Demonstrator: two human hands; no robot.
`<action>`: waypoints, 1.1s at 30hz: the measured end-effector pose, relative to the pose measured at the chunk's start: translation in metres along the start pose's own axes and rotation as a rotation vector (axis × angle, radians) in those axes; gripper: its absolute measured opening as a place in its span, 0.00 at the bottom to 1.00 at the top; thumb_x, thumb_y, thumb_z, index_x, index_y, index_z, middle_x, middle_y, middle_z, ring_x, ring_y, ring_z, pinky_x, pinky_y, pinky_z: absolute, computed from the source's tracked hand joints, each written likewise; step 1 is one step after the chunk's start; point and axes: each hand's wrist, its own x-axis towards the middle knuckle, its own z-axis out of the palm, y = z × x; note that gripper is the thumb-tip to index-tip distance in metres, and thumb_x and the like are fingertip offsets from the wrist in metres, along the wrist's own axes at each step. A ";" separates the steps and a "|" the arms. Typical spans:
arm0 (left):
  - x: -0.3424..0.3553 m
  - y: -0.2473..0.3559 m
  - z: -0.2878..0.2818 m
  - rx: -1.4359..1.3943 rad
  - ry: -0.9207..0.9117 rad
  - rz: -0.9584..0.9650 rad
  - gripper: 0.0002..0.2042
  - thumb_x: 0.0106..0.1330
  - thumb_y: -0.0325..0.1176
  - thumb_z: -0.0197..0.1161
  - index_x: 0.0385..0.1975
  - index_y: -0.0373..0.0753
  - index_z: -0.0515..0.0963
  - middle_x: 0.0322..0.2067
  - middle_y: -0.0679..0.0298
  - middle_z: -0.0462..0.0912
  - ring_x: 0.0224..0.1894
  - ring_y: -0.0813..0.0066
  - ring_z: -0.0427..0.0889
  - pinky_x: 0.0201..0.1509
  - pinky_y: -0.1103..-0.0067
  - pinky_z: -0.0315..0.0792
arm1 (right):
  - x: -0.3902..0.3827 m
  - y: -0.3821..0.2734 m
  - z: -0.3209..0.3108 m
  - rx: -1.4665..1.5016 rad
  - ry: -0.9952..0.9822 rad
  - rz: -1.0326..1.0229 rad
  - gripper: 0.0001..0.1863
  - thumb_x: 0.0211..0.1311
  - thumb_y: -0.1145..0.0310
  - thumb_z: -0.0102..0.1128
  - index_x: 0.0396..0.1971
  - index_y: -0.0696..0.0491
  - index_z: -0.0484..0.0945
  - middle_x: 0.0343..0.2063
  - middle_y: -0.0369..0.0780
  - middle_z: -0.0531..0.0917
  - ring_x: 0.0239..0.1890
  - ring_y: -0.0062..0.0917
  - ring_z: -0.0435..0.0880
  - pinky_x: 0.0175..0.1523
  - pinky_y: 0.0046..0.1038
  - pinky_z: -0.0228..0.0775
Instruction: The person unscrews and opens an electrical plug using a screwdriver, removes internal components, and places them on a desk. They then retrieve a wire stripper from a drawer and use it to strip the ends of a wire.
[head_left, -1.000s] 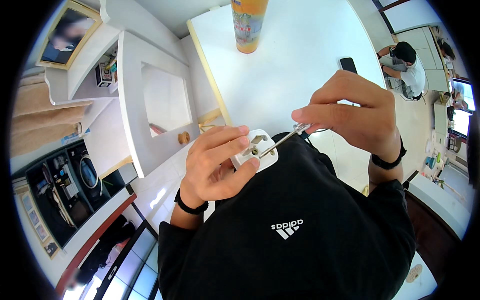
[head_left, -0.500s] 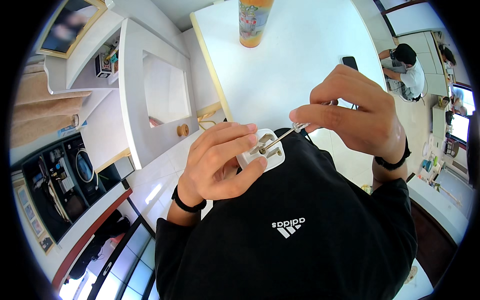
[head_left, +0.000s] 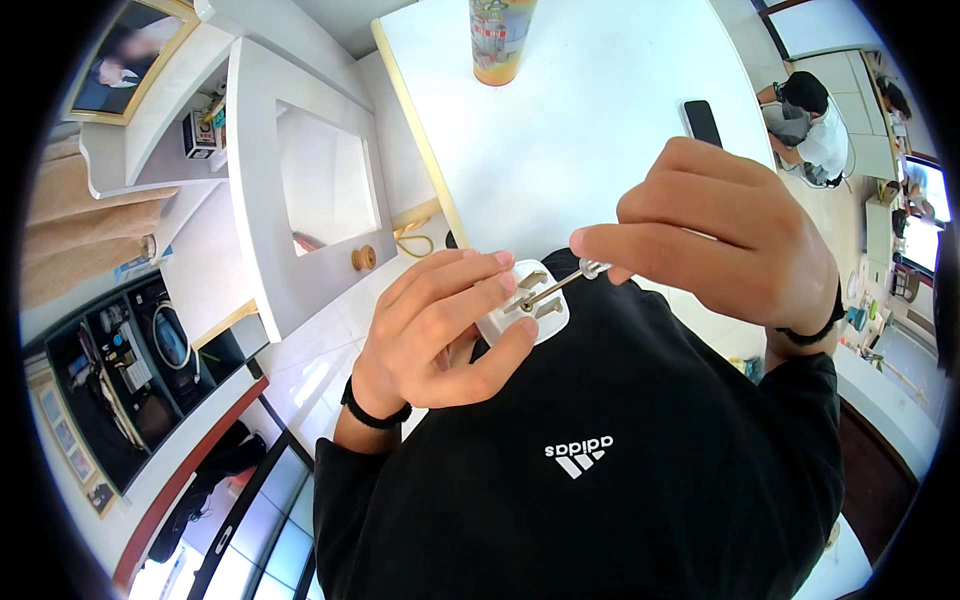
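Observation:
Closed around a small white plug (head_left: 553, 322), my left hand (head_left: 432, 328) steadies it with fingertips above and thumb below. Flat metal prongs stand out from the plug's face, with a screw between them. Between its fingers and thumb, my right hand (head_left: 722, 225) grips a screwdriver (head_left: 560, 288) with a clear handle, most of which the hand hides. The thin metal shaft slants down to the left, its tip at the screw in the plug. Both hands are above my lap, in front of my black shirt.
Ahead is a white table (head_left: 580, 130) bearing an orange can (head_left: 500, 45) and a black phone (head_left: 702, 122). A white cabinet door (head_left: 258, 200) with a wooden knob stands at the left. Another person (head_left: 820, 125) sits at the far right. A dark open case (head_left: 125, 370) lies at lower left.
My right hand has shifted slightly right and down, and its grip on the screwdriver has turned. The screwdriver tip stays at the plug. My left hand has barely moved.

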 end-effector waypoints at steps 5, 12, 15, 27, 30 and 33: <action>-0.006 0.006 -0.002 -0.064 -0.047 -0.055 0.22 0.41 0.18 0.70 0.38 0.45 0.76 0.42 0.57 0.76 0.42 0.55 0.81 0.41 0.65 0.77 | 0.001 0.001 -0.002 0.027 -0.044 -0.033 0.15 0.48 0.63 0.67 0.29 0.60 0.80 0.19 0.36 0.75 0.19 0.23 0.70 0.20 0.21 0.59; -0.005 0.002 0.000 -0.038 -0.021 -0.008 0.17 0.38 0.24 0.70 0.31 0.47 0.79 0.39 0.59 0.77 0.40 0.61 0.83 0.38 0.75 0.79 | 0.006 -0.007 0.001 0.123 -0.116 0.074 0.18 0.51 0.57 0.65 0.29 0.60 0.77 0.17 0.37 0.70 0.17 0.24 0.67 0.19 0.23 0.57; -0.006 0.003 0.000 -0.026 -0.011 -0.011 0.17 0.39 0.24 0.70 0.32 0.47 0.79 0.39 0.59 0.77 0.40 0.61 0.83 0.38 0.74 0.79 | 0.004 -0.007 0.004 0.068 -0.107 0.027 0.18 0.51 0.57 0.65 0.29 0.59 0.77 0.16 0.36 0.69 0.17 0.24 0.67 0.18 0.24 0.57; -0.010 0.009 -0.005 -0.033 -0.023 -0.028 0.16 0.39 0.26 0.68 0.32 0.47 0.79 0.39 0.59 0.77 0.40 0.60 0.83 0.39 0.74 0.79 | 0.004 -0.016 0.002 -0.030 -0.293 0.030 0.17 0.51 0.57 0.66 0.23 0.55 0.72 0.14 0.35 0.66 0.14 0.22 0.67 0.15 0.23 0.56; -0.008 0.008 -0.005 -0.049 -0.037 -0.021 0.15 0.40 0.27 0.69 0.32 0.47 0.79 0.40 0.59 0.77 0.40 0.60 0.83 0.39 0.74 0.79 | 0.001 -0.021 0.004 -0.051 -0.291 0.039 0.15 0.52 0.59 0.66 0.26 0.55 0.73 0.14 0.34 0.67 0.13 0.23 0.69 0.16 0.23 0.57; -0.010 0.008 -0.006 -0.023 -0.057 -0.015 0.15 0.41 0.27 0.68 0.32 0.48 0.79 0.40 0.60 0.77 0.40 0.60 0.83 0.39 0.74 0.79 | 0.007 -0.023 -0.002 0.080 -0.430 0.211 0.14 0.53 0.61 0.66 0.28 0.54 0.72 0.14 0.35 0.70 0.13 0.26 0.72 0.17 0.25 0.59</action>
